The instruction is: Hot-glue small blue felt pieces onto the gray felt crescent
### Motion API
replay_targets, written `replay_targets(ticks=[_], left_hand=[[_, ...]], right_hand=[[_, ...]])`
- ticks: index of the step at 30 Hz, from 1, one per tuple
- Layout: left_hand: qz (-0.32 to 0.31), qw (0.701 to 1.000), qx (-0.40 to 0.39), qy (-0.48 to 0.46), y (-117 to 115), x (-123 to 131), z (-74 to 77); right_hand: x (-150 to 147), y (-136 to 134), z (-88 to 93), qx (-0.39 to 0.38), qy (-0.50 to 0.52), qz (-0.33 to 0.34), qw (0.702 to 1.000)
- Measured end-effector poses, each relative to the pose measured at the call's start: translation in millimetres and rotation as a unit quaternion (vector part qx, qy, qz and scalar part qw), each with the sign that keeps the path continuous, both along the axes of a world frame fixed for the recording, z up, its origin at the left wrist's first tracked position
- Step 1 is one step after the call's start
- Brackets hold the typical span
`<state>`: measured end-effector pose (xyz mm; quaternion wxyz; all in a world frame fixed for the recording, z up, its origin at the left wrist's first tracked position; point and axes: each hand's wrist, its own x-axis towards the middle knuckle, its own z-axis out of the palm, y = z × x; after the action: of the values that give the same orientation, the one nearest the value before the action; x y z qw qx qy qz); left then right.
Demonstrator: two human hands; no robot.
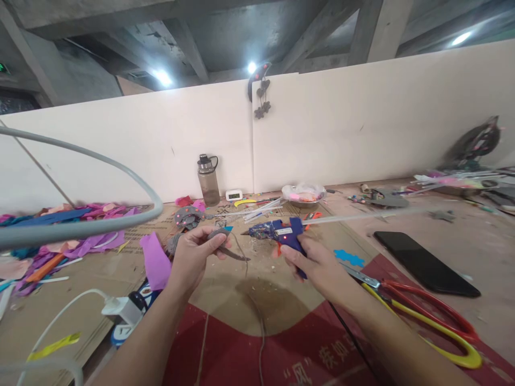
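My right hand [309,257] is wrapped round the handle of a blue hot glue gun [285,233]. Its nozzle points left, and a long clear glue stick [341,217] sticks out of its back. Across a small gap from the nozzle, my left hand [199,246] pinches a grey strip of yarn or fabric [233,254]. A small bit of blue material [228,229] shows at the top of that strip. From it a thin grey strand [260,327] runs down over the cardboard. My left fingertips partly hide the grey piece.
Red-and-yellow scissors [426,316], a black phone [426,262] and a blue cutout [348,257] lie on the right. A bottle [208,179] and a bowl [303,195] stand behind. Coloured scraps [108,230], a white plug [120,311] and a grey tube [120,225] are at left.
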<state>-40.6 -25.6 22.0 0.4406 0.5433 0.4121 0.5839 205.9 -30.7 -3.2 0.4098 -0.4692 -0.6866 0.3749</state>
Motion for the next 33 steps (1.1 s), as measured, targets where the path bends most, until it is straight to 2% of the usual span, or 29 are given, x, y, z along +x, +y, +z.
replay_targets(ticks=[1, 3, 5, 6, 8, 9, 11, 13, 14, 16, 17, 19, 22, 24, 27, 29, 33], left_hand=[[-0.007, 1.0, -0.003, 0.0, 0.3, 0.1, 0.0], [-0.024, 1.0, -0.015, 0.001, 1.5, 0.7, -0.6], [-0.038, 0.999, -0.031, -0.005, 3.3, 1.5, -1.6], [-0.042, 0.998, -0.039, -0.009, 4.3, 2.0, -2.3], [-0.044, 0.998, -0.051, -0.016, 6.1, 2.9, -4.0], [-0.046, 0.997, -0.053, -0.016, 6.8, 3.3, -4.9], [-0.046, 0.998, -0.047, -0.005, 7.1, 4.4, -7.0], [-0.028, 0.999, -0.019, 0.023, 5.9, 5.6, -9.2], [-0.011, 0.999, 0.005, 0.046, 4.7, 6.3, -10.3], [0.028, 0.991, 0.073, 0.109, 1.9, 7.1, -11.9], [0.039, 0.982, 0.118, 0.144, 0.5, 7.2, -12.5], [0.038, 0.955, 0.212, 0.205, -1.4, 6.3, -13.1], [0.016, 0.909, 0.331, 0.253, -1.7, 2.7, -12.9], [0.008, 0.887, 0.377, 0.265, -1.2, 0.1, -12.2], [-0.001, 0.872, 0.405, 0.277, -1.3, -2.5, -10.6], [-0.007, 0.865, 0.415, 0.282, -1.8, -3.0, -9.5], [-0.037, 0.846, 0.439, 0.3, -2.2, -2.5, -8.5]], right_hand=[[-1.7, 6.6, -3.1, -0.067, 0.031, 0.017, 0.997], [-5.0, 21.2, -10.6, -0.171, 0.046, 0.003, 0.984], [-6.9, 34.4, -18.1, -0.232, 0.013, -0.018, 0.972], [-6.8, 39.5, -21.1, -0.239, -0.021, -0.022, 0.971], [-4.5, 45.0, -24.3, -0.19, -0.142, -0.039, 0.971], [-2.8, 45.2, -24.2, -0.14, -0.216, -0.064, 0.964], [-0.5, 40.8, -20.7, -0.006, -0.335, -0.135, 0.933], [-3.2, 31.1, -12.9, 0.126, -0.333, -0.185, 0.916], [-7.1, 24.9, -7.8, 0.173, -0.285, -0.179, 0.926], [-19.6, 12.1, 3.0, 0.206, -0.126, -0.097, 0.966], [-27.1, 6.3, 8.1, 0.182, -0.055, -0.03, 0.981], [-40.8, -2.4, 16.0, 0.123, 0.034, 0.088, 0.988], [-49.7, -7.5, 20.3, 0.05, 0.103, 0.164, 0.98], [-46.7, -7.9, 19.1, 0.005, 0.124, 0.198, 0.972], [-36.2, -7.5, 15.9, -0.037, 0.115, 0.232, 0.965], [-30.2, -6.8, 15.1, -0.034, 0.074, 0.219, 0.972], [-25.8, -3.5, 18.3, 0.028, 0.018, 0.158, 0.987]])
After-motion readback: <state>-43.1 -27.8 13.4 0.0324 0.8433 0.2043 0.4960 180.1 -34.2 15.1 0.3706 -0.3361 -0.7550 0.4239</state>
